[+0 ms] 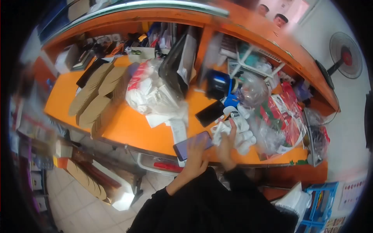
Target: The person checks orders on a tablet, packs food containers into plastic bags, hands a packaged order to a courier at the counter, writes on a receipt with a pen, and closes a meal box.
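A phone with a lit bluish screen [180,150] lies near the front edge of the orange desk [124,126]. My left hand [195,157] is over its right part, fingers stretched out and blurred; whether they touch the screen cannot be told. To the right, my right hand [226,149] has a crumpled white item [220,130] between thumb and fingers. White rolls or bundles [244,141] sit just beside that hand. Behind the hands lies a dark phone [210,113]. A white paper strip [179,130] runs down toward the lit phone.
Brown cardboard sole shapes [93,110] lie at the left. A plastic bag of white items [149,91] stands mid-desk. Red and clear packages [285,124] fill the right, near a blue-and-black container [217,84]. A fan [345,54] is on the wall. Two people [280,20] are at the top right.
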{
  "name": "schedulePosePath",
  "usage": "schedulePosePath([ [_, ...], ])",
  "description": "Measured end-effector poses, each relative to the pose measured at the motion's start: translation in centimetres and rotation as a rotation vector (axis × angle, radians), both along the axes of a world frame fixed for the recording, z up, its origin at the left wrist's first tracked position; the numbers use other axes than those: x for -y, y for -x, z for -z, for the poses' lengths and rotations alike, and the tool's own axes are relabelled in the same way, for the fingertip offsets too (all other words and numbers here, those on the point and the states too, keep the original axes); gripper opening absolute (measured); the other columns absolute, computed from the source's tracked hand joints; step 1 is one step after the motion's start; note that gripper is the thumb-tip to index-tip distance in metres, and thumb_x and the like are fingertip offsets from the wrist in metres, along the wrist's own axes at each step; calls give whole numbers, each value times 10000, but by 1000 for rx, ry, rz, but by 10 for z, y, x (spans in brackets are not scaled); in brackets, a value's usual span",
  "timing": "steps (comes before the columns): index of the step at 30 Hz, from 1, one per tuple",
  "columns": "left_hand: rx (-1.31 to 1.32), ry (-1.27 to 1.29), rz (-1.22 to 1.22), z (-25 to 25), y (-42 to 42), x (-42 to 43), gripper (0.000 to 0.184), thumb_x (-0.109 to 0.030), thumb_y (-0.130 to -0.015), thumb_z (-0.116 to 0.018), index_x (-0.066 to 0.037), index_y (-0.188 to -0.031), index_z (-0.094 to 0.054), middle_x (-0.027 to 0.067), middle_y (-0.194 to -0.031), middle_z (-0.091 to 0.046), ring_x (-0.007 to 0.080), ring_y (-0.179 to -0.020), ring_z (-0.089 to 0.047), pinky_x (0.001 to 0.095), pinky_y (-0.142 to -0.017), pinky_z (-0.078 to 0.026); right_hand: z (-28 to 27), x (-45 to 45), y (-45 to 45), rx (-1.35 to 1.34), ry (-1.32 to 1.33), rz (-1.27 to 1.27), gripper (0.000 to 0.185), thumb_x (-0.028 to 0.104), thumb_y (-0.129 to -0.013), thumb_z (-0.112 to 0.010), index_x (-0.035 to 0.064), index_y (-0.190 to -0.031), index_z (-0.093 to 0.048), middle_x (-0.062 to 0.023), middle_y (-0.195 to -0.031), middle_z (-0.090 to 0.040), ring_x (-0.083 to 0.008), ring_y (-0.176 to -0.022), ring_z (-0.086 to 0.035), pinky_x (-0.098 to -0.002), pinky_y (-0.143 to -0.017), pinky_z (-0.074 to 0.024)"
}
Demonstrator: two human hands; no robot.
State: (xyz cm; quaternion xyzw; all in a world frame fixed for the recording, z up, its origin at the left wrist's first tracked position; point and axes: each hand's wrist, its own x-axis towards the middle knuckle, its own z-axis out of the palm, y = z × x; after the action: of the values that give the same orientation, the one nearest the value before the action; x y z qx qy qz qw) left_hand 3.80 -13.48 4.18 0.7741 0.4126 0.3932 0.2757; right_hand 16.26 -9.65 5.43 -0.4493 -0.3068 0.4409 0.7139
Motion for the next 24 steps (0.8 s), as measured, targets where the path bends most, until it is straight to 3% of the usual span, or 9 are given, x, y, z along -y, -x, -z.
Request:
schedulePosePath([
  [3, 97, -34, 18, 19, 11, 4, 504, -92, -794, -474, 22, -1251, -293, 217, -1198, -396, 366, -1203, -264, 440, -990, -193, -24, -5, -53, -59, -51, 223, 128, -37, -752, -372, 25, -733, -483, -77, -782, -528, -134, -622, -468, -212, -575, -406],
  [4, 156, 108, 53, 30, 15, 2, 458, -117, -800, -491, 13, -1213, -345, 214, -1171, -421, 366, -1144, -332, 422, -960, -243, -29, -8, -71, 325, -273, 351, 110, 3, -768, -384, 26, -691, -459, -63, -719, -486, -124, -587, -445, -210, -517, -361],
  [6, 211, 251, 95, 47, 18, -7, 414, -142, -805, -509, 3, -1176, -397, 211, -1144, -445, 366, -1085, -401, 404, -931, -294, -50, 3, -101, 89, -640, 168, 224, 162, -806, -406, 30, -626, -406, -40, -601, -404, -110, -529, -385, -224, -433, -241],
  [7, 191, 248, 70, 52, 18, -12, 381, -147, -812, -505, -2, -1154, -422, 206, -1122, -462, 360, -1056, -425, 388, -911, -316, -71, 14, -99, 566, -508, 450, 292, 191, -811, -391, 81, -547, -331, -4, -536, -286, -97, -506, -303, -240, -473, -272],
  [10, 148, 255, 88, 50, 11, -27, 332, -151, -823, -496, -14, -1124, -456, 201, -1068, -496, 354, -1033, -447, 372, -898, -333, -80, 13, -96, 642, -516, 726, 343, 215, -831, -367, 80, -520, -313, -12, -515, -292, -105, -506, -320, -255, -514, -285],
  [13, 159, 310, 203, 51, -7, -41, 339, -150, -819, -504, -10, -1124, -455, 201, -1097, -476, 360, -1052, -433, 386, -911, -322, -50, -16, -93, 950, -399, 564, 337, 301, -801, -510, 11, -970, -484, -139, -1007, -388, -265, -900, -372, -372, -760, -305],
  [16, 100, 107, 264, 56, -28, -53, 345, -150, -805, -520, -8, -1114, -460, 205, -1133, -448, 366, -1083, -406, 409, -929, -304, -12, -29, -78, 1573, 156, 106, 434, 366, -761, -565, 141, -1129, -519, -181, -1377, -178, -480, -1228, -119, -622, -956, -49],
  [20, -4, 69, 351, 65, -43, -59, 358, -144, -787, -544, -3, -1104, -460, 205, -1146, -433, 367, -1110, -372, 421, -948, -279, 44, 21, -76, 1603, 192, -242, 404, 318, -771, -552, 137, -1130, -516, -191, -1232, -387, -403, -1211, -239, -574, -967, -152],
  [24, -117, 78, 491, 63, -51, -47, 347, -186, -821, -519, -5, -1112, -467, 199, -1138, -442, 357, -1089, -386, 426, -935, -291, 60, 104, -61, 1443, 42, 74, 322, 211, -764, -552, 134, -1076, -532, -110, -1178, -443, -304, -1186, -318, -471, -972, -250],
])
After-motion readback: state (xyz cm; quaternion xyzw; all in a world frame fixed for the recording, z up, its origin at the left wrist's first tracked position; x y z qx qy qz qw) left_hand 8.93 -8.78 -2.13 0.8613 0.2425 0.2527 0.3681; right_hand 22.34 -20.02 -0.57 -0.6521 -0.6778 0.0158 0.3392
